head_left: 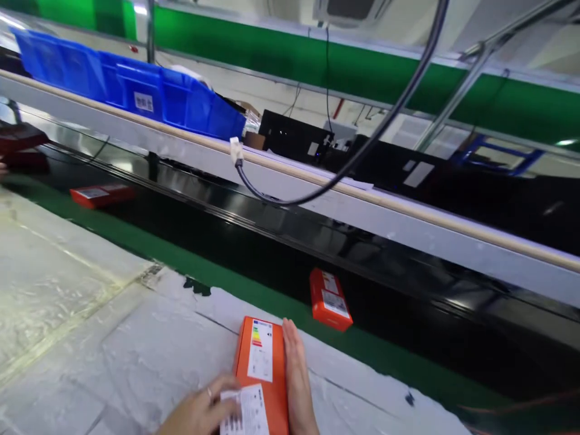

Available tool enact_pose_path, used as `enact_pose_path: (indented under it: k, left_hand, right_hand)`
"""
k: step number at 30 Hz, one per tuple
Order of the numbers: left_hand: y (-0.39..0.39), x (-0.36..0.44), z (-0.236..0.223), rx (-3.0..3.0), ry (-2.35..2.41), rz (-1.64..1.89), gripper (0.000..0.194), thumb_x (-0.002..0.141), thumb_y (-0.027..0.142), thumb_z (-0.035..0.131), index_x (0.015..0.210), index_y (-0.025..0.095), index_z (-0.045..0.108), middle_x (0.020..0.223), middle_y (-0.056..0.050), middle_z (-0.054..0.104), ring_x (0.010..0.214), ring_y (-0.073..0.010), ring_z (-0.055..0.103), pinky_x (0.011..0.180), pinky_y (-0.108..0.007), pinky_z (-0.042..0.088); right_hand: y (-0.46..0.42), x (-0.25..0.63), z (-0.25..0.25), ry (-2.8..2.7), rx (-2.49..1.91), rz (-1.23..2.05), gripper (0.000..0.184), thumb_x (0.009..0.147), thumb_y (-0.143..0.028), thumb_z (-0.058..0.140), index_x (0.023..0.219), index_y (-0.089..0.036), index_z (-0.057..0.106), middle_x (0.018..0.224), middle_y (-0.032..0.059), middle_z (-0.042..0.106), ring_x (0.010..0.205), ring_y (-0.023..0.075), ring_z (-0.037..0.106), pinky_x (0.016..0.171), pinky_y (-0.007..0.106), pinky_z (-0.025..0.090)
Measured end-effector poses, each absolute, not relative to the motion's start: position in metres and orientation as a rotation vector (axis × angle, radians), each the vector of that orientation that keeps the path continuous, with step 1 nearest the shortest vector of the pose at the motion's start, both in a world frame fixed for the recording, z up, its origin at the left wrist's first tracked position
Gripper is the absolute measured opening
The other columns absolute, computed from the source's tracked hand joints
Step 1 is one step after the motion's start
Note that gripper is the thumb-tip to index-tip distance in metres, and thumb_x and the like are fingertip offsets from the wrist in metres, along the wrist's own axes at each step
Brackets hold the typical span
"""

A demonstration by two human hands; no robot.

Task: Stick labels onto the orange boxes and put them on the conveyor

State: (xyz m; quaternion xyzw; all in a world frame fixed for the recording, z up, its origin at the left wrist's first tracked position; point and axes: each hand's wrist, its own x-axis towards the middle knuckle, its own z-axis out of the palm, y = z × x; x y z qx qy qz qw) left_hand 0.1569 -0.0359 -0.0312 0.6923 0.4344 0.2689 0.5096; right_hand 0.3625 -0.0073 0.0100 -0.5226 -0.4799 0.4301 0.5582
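An orange-red box point(277, 394) lies on the covered worktop in front of me, between my hands. Near its far end is a white sticker point(260, 361) with a coloured energy scale. A second white label point(254, 411) with dark print lies over the nearer part, by the left edge. My left hand point(202, 408), slightly blurred and wearing a ring, rests its spread fingers on this label and the box's left side. Along the box's right side, my right hand point(298, 377) lies flat with fingers stretched out. The box's near end runs out of view.
Beyond the grey-white worktop point(149, 338) runs a dark conveyor belt point(254, 254) with a green border. It carries an orange box point(330, 300) and a red box point(102, 194). Blue bins point(181, 106) stand behind the rail. A dark cable point(362, 163) hangs across the view.
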Motion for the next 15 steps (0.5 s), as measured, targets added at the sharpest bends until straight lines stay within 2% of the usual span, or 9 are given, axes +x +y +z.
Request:
enact_pose_path:
  k: [2, 4, 6, 8, 9, 11, 13, 15]
  left_hand:
    - [-0.022, 0.16, -0.023, 1.519, 0.936, 0.845, 0.041, 0.067, 0.033, 0.076, 0.103, 0.021, 0.061, 0.111, -0.008, 0.06, 0.1, -0.0265, 0.057, 0.088, -0.033, 0.045]
    - [-0.002, 0.159, -0.013, 1.263, 0.837, 0.886, 0.046, 0.059, 0.037, 0.084, 0.091, 0.014, 0.059, 0.095, -0.01, 0.065, 0.087, -0.0254, 0.06, 0.075, -0.03, 0.047]
    - [0.014, 0.16, -0.004, 1.071, 0.783, 0.86, 0.048, 0.059, 0.044, 0.084, 0.082, 0.01, 0.058, 0.077, -0.009, 0.065, 0.067, -0.0192, 0.06, 0.056, -0.022, 0.042]
    - [0.021, 0.165, 0.004, 1.005, 0.818, 0.944, 0.049, 0.065, 0.051, 0.078, 0.084, 0.011, 0.057, 0.066, -0.003, 0.061, 0.054, -0.011, 0.052, 0.045, -0.017, 0.029]
    - [0.022, 0.171, 0.009, 0.963, 0.839, 1.015, 0.048, 0.069, 0.052, 0.075, 0.089, 0.012, 0.056, 0.064, 0.0, 0.058, 0.051, -0.0086, 0.048, 0.043, -0.016, 0.026]
    - [0.018, 0.185, 0.017, 0.892, 0.844, 1.121, 0.048, 0.073, 0.055, 0.07, 0.094, 0.014, 0.055, 0.066, 0.001, 0.059, 0.054, -0.0087, 0.051, 0.047, -0.016, 0.033]
    - [0.011, 0.2, 0.024, 0.88, 0.811, 1.132, 0.053, 0.069, 0.058, 0.072, 0.091, 0.012, 0.059, 0.073, -0.005, 0.064, 0.063, -0.0139, 0.058, 0.059, -0.021, 0.045]
    - [0.006, 0.21, 0.03, 0.919, 0.778, 1.075, 0.058, 0.062, 0.06, 0.076, 0.085, 0.009, 0.063, 0.075, -0.011, 0.067, 0.065, -0.0193, 0.061, 0.062, -0.026, 0.047]
  right_hand:
    - [-0.009, 0.36, 0.011, -1.121, -1.185, 1.037, 0.048, 0.093, -0.061, 0.043, 0.134, -0.036, 0.043, 0.147, -0.0025, 0.033, 0.137, 0.021, 0.024, 0.114, 0.032, 0.024]
    - [-0.004, 0.36, 0.012, -1.149, -1.164, 1.062, 0.046, 0.093, -0.06, 0.044, 0.131, -0.034, 0.047, 0.144, -0.0008, 0.037, 0.135, 0.0223, 0.028, 0.113, 0.034, 0.025]
    - [0.003, 0.361, 0.017, -1.187, -1.176, 1.039, 0.046, 0.092, -0.06, 0.048, 0.127, -0.031, 0.051, 0.141, 0.0028, 0.041, 0.132, 0.0247, 0.032, 0.11, 0.035, 0.028]
    - [0.007, 0.362, 0.027, -1.186, -1.177, 0.979, 0.049, 0.089, -0.062, 0.053, 0.121, -0.026, 0.056, 0.134, 0.0073, 0.049, 0.127, 0.0272, 0.039, 0.106, 0.036, 0.034]
    - [0.006, 0.362, 0.034, -1.194, -1.161, 0.976, 0.051, 0.086, -0.063, 0.056, 0.119, -0.024, 0.058, 0.127, 0.0093, 0.055, 0.121, 0.0282, 0.046, 0.101, 0.036, 0.038]
    - [0.002, 0.362, 0.047, -1.245, -1.107, 1.056, 0.052, 0.082, -0.063, 0.063, 0.111, -0.02, 0.062, 0.106, 0.0108, 0.065, 0.096, 0.0266, 0.06, 0.086, 0.035, 0.048]
    - [-0.004, 0.363, 0.057, -1.329, -1.064, 1.182, 0.047, 0.079, -0.06, 0.067, 0.096, -0.016, 0.065, 0.081, 0.0083, 0.067, 0.067, 0.0203, 0.062, 0.065, 0.029, 0.05]
    - [-0.01, 0.366, 0.064, -1.381, -1.084, 1.22, 0.045, 0.08, -0.058, 0.068, 0.081, -0.013, 0.064, 0.066, 0.0053, 0.064, 0.054, 0.0155, 0.057, 0.053, 0.024, 0.045]
